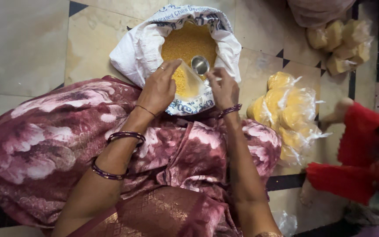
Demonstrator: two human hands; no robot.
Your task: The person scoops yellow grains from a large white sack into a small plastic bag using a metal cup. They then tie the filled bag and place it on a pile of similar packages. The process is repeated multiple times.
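Note:
A white woven sack (137, 48) stands open on the floor in front of me, full of yellow lentils (188, 40). My left hand (158, 87) holds a small clear plastic bag (186, 81) at its mouth, partly filled with lentils, just over the sack's near rim. My right hand (223, 87) grips the bag's other side. A small steel cup (200, 64) lies on the lentils just beyond the bag. My lap is covered by a maroon floral cloth.
A pile of filled clear bags of lentils (288, 112) lies on the tiled floor to the right. More packed bags (341, 44) sit at the top right. A small person in red sleeves (352, 153) is at the right edge.

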